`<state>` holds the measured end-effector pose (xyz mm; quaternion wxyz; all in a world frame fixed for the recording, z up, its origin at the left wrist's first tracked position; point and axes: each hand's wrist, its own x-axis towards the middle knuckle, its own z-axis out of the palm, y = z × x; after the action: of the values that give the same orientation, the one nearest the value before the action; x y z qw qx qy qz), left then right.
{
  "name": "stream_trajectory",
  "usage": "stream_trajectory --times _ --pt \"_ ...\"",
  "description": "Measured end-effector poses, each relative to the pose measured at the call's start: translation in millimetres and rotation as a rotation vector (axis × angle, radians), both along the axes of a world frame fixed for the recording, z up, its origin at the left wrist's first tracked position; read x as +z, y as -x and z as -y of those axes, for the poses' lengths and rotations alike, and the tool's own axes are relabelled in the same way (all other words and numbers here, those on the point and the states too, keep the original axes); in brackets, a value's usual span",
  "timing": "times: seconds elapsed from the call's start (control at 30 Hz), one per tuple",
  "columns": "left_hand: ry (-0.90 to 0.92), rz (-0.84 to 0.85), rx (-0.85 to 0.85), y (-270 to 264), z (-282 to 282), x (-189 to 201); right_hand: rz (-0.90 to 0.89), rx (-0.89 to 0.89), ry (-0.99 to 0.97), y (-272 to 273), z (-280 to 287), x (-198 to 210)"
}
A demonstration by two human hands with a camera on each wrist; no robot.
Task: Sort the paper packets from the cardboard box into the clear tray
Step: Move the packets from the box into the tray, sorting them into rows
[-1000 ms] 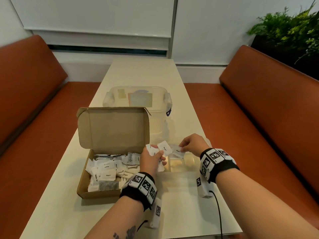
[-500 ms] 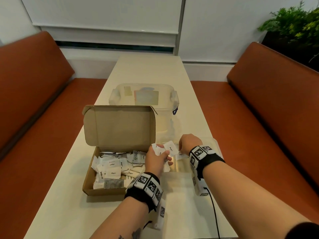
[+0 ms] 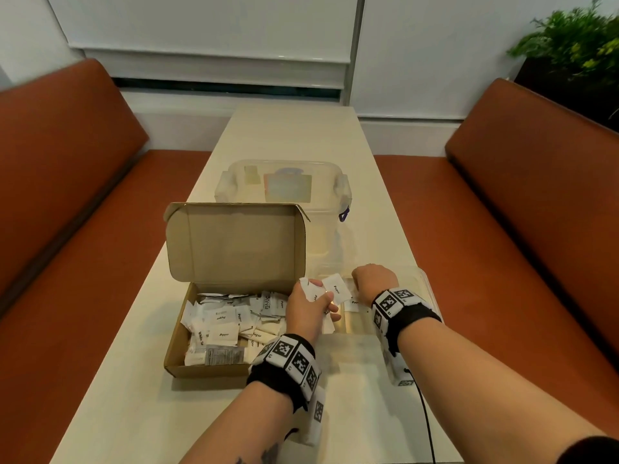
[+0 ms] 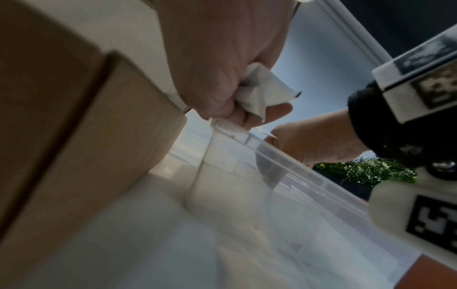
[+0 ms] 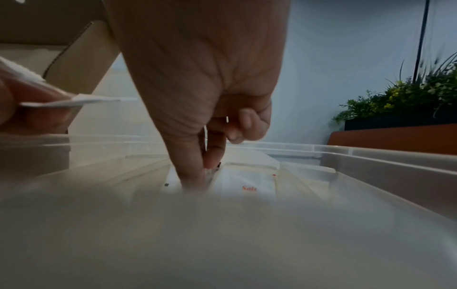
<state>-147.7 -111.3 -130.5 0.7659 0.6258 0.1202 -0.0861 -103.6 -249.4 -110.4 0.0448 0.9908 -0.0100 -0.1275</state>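
Running away from the person between two orange benches (image 3: 60, 182), a long pale tabletop (image 3: 294, 135) carries everything. Beyond both grips sits a lidded clear tub (image 3: 284, 182). Left of the left grip (image 3: 308, 311) stands the box (image 3: 234, 242), its lid flap upright, its base full of white packets (image 3: 222, 329) printed Pepper, Sugar and Stevia. Under and around the right grip (image 3: 373, 279) lies the tray (image 3: 423, 283), just beside the box's right wall.

Both wrists wear black bands (image 3: 288, 360) with square markers.

The left grip is clamped on a few packets, one marked Pepper (image 3: 335, 289), fanned above the tray's near-left corner; the left wrist view shows them crumpled against the palm (image 4: 262, 91). The right grip reaches down into the tray, just right of the left one, thumb (image 5: 190, 172) and forefinger pressed together on a thin white packet edge, the other fingers curled. Right of those fingertips a packet marked Salt (image 5: 249, 184) stands in a tray slot. How many packets the right grip pinches I cannot tell.

A potted plant (image 3: 576, 45) sits far right, behind the bench.
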Motion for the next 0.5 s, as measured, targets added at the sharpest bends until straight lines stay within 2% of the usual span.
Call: stream_trajectory --times 0.37,0.5 --pt "-0.048 0.019 -0.035 0.7 -1.8 -0.4 -0.024 0.045 0.039 4.4 -1.8 -2.9" --pt "-0.055 0.024 -0.038 0.9 -1.8 -0.3 -0.01 0.034 -0.008 8.2 -1.9 -1.5"
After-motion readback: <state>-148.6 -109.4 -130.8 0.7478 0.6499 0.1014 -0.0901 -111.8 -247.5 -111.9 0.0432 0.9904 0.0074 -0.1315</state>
